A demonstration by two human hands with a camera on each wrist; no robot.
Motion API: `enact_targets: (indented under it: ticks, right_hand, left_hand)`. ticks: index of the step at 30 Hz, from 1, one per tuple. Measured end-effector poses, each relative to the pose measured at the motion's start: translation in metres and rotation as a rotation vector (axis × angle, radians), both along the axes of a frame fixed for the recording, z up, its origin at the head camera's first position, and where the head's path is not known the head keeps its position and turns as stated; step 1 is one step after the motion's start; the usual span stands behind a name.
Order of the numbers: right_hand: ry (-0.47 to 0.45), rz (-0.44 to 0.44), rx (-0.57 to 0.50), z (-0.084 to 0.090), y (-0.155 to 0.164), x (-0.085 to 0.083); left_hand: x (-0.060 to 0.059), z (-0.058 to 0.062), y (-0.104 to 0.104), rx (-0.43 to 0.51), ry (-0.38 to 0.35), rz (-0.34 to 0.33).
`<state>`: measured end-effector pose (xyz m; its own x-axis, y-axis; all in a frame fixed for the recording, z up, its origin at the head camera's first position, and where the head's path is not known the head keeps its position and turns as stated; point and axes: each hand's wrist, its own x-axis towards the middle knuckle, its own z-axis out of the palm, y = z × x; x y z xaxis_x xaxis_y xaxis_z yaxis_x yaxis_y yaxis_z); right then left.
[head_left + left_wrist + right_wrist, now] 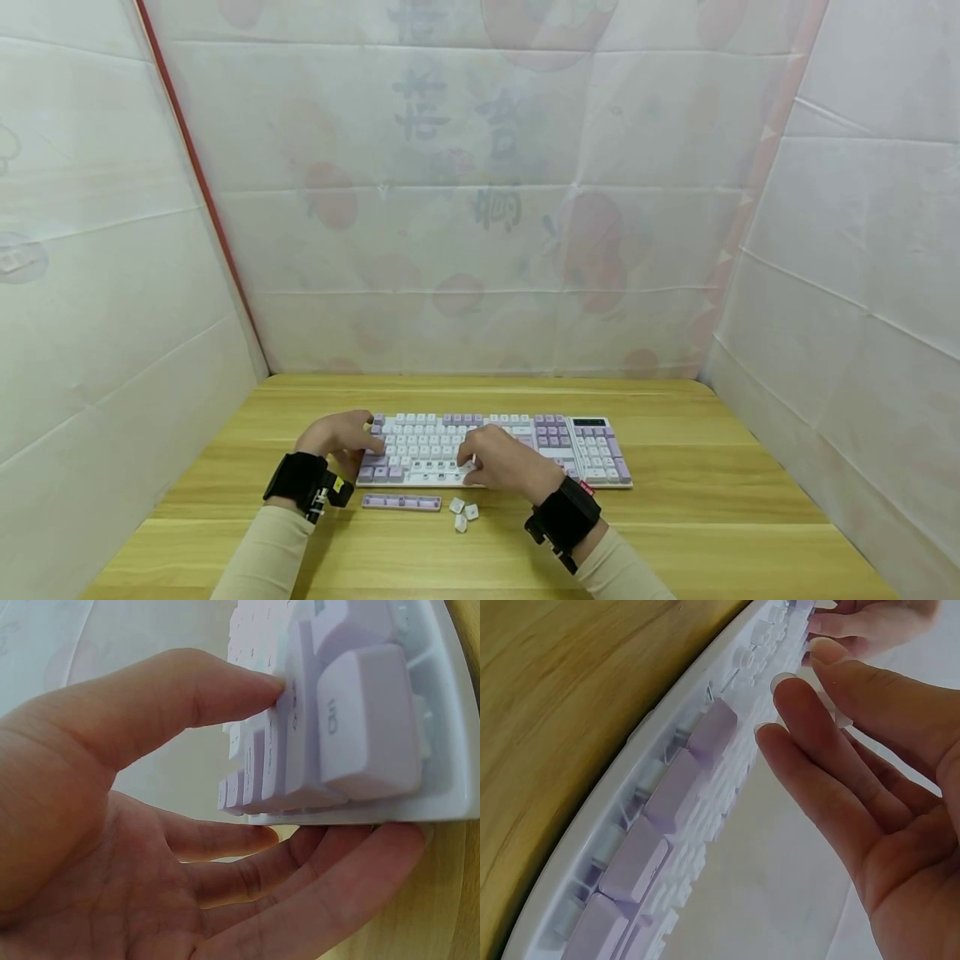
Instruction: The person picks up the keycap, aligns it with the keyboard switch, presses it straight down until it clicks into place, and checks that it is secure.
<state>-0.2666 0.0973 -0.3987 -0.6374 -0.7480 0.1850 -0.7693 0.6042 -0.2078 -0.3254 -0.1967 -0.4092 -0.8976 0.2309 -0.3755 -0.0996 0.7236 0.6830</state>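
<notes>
A white and lilac keyboard [480, 429] lies on the table, with bare switches [429, 476] showing in its lower rows. My left hand [347, 437] holds its left end. In the left wrist view the thumb [225, 686] rests on the lilac keys, while the fingers lie along the keyboard's lower edge. Over the lower letter rows, my right hand [506, 461] pinches a small white keycap [841, 716] between thumb and fingers, which mostly hide it. In front of the keyboard lies a long lilac space bar keycap [401, 502], hollow side up.
Three loose white keycaps [471, 512] lie close together beside the space bar keycap. The wooden table [720, 525] is enclosed by pale cloth at the back [465, 233] and on both sides. A dark display [588, 422] sits at the keyboard's far right corner.
</notes>
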Motion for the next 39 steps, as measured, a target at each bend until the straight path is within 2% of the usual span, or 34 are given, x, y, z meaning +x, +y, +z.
enact_targets:
  ticks: [14, 24, 29, 39]
  right_hand:
    - [-0.006, 0.021, -0.04, 0.001, -0.001, -0.004]
    - [0.007, 0.024, -0.022, 0.001, -0.003, -0.007]
    - [0.016, 0.007, -0.004, 0.001, -0.003, -0.008]
    - [-0.031, -0.033, 0.009, -0.001, -0.006, -0.011]
  left_hand:
    - [-0.001, 0.0, -0.001, 0.003, 0.001, -0.006]
    - [-0.001, 0.003, -0.001, -0.006, -0.002, -0.009]
    - [-0.002, 0.003, -0.001, -0.011, -0.002, -0.014]
    - [-0.003, -0.001, -0.001, -0.002, -0.003, -0.017]
